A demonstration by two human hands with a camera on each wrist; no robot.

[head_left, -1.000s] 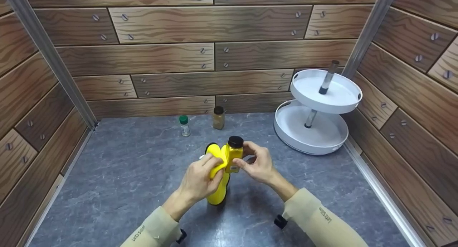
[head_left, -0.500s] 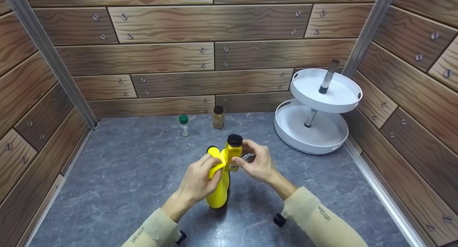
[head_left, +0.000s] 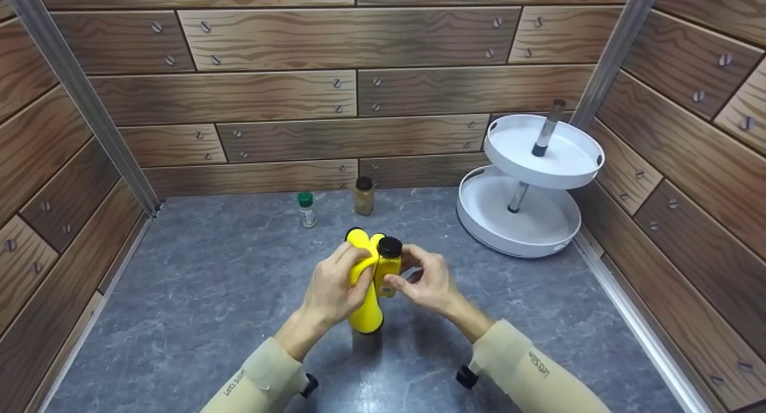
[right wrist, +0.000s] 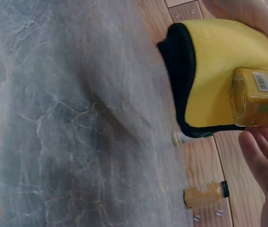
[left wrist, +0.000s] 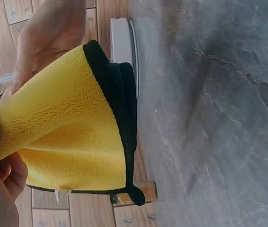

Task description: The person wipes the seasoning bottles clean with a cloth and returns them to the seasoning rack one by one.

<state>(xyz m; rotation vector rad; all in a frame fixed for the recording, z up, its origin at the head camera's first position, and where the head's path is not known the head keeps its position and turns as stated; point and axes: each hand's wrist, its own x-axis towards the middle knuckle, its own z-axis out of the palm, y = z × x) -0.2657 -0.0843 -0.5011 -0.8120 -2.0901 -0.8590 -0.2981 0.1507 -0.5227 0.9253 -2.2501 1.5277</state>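
My left hand (head_left: 336,284) grips a bunched yellow cloth (left wrist: 77,123) with a black edging, which hangs down from the fingers. In my right hand (head_left: 428,279) is a spice jar (head_left: 388,268) with a black lid and yellow contents, held upright between thumb and fingers. The cloth lies against the jar's left side in the head view. A barcode label shows near the jar's base in the right wrist view, where the spice jar (right wrist: 259,97) overlaps the cloth (right wrist: 214,71). Both hands are raised over the grey tabletop.
Toward the back wall stand a small green-capped jar (head_left: 306,209) and a brown spice jar (head_left: 364,196) with a dark lid. A white two-tier round tray (head_left: 519,245) stands at the back right. Wood-patterned walls enclose the grey table (head_left: 209,293) on three sides.
The cloth slides along the jar's side, and its hanging end has shifted up slightly. The jar has dipped a little in my right hand. Both hands keep their holds.
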